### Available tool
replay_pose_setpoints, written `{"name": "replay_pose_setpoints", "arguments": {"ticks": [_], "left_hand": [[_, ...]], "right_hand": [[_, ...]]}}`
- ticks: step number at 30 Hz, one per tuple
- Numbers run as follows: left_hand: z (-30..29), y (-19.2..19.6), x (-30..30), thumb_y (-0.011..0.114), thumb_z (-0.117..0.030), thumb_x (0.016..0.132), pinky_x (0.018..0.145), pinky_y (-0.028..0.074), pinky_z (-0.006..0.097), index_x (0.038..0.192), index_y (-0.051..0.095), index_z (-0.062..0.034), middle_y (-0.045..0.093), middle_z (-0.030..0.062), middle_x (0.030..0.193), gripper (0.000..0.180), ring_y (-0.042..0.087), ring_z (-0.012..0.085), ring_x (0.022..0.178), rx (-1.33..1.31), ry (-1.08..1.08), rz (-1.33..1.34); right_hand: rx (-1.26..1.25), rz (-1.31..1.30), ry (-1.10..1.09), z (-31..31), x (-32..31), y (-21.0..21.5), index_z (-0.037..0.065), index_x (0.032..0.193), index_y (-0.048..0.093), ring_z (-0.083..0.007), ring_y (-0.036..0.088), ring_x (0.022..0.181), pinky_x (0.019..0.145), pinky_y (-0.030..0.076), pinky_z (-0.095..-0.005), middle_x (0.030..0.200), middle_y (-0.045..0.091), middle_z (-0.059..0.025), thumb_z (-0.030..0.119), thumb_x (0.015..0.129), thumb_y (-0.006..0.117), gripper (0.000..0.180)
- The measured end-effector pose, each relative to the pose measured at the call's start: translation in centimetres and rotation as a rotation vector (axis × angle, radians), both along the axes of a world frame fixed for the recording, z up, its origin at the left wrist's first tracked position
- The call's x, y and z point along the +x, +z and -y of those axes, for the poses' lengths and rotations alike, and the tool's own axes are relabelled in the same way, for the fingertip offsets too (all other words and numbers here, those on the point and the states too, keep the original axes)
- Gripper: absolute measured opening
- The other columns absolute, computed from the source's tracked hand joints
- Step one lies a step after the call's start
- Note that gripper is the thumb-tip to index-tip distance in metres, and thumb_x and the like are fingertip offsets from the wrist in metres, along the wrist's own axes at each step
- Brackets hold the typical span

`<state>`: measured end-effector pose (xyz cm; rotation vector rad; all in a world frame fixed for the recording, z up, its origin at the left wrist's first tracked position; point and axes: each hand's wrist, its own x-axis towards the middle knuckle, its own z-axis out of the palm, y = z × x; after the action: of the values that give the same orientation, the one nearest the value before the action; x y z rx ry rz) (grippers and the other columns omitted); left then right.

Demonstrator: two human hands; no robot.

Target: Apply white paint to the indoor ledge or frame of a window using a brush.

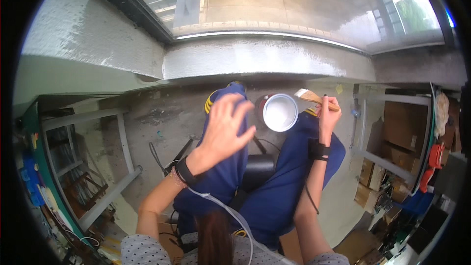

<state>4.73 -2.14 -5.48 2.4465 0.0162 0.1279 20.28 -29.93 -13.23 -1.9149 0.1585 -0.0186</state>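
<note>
In my right hand (pixel 329 109) is a paintbrush (pixel 313 98), gripped by its wooden handle. Its white-coated bristles point left, toward an open can of white paint (pixel 280 113). The can stands near my knees, a little left of and below the brush tip, apart from it. Raised over my left leg, my left hand (pixel 226 125) has its fingers spread and holds nothing. The can lies just to the right of that hand.
Ahead runs a ledge (pixel 265 59) with white paint patches below a window (pixel 284 5). Metal-framed tables stand at left (pixel 122 142) and right (pixel 392 162). Cardboard boxes (pixel 405 127) sit under the right one. A cable (pixel 230 211) crosses my lap.
</note>
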Motion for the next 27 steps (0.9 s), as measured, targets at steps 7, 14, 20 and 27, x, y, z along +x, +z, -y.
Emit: {"name": "replay_pose_setpoints", "arguments": {"ticks": [7, 14, 20, 27], "left_hand": [[-1.6, -4.2, -2.9, 0.071, -0.037, 0.076, 0.103, 0.036, 0.052, 0.148, 0.023, -0.0198, 0.025, 0.0307, 0.142, 0.088, 0.035, 0.0489, 0.127, -0.007, 0.236, -0.256], [0.0, -5.1, -2.7, 0.07, -0.036, 0.074, 0.1, 0.039, 0.052, 0.147, 0.027, -0.0209, 0.032, 0.0296, 0.137, 0.086, 0.04, 0.0466, 0.123, 0.118, 0.318, -0.18], [1.5, -5.7, -2.9, 0.069, -0.038, 0.074, 0.099, 0.037, 0.052, 0.145, 0.031, -0.0216, 0.035, 0.0283, 0.136, 0.081, 0.04, 0.0453, 0.122, 0.125, 0.231, -0.104], [3.6, -5.1, -1.4, 0.067, -0.039, 0.076, 0.09, 0.042, 0.052, 0.146, 0.033, -0.0215, 0.038, 0.0282, 0.136, 0.08, 0.046, 0.0455, 0.112, 0.173, 0.206, -0.155]], "right_hand": [[-0.134, -0.097, 0.16, 1.1, -5.6, -7.2, 0.0, 0.088, 0.058, -0.0113, 0.058, 0.049, 0.045, 0.045, -0.0253, 0.057, 0.057, -0.0049, 0.016, 0.092, 0.056, 0.016], [-0.071, 0.012, 0.059, -4.7, -6.9, -4.4, -0.001, 0.087, 0.061, -0.0096, 0.056, 0.05, 0.047, 0.044, -0.0264, 0.058, 0.059, -0.0052, 0.015, 0.093, 0.054, 0.018], [0.145, 0.007, 0.778, -18.6, 1.8, 2.0, 0.0, 0.098, 0.065, -0.0109, 0.062, 0.064, 0.056, 0.049, -0.0245, 0.071, 0.064, -0.0053, 0.016, 0.092, 0.059, 0.018], [-0.155, -0.198, 1.525, -30.1, 8.3, -0.8, -0.002, 0.101, 0.068, -0.0152, 0.067, 0.068, 0.063, 0.055, -0.0268, 0.081, 0.07, -0.0124, 0.01, 0.087, 0.063, 0.019]]}}
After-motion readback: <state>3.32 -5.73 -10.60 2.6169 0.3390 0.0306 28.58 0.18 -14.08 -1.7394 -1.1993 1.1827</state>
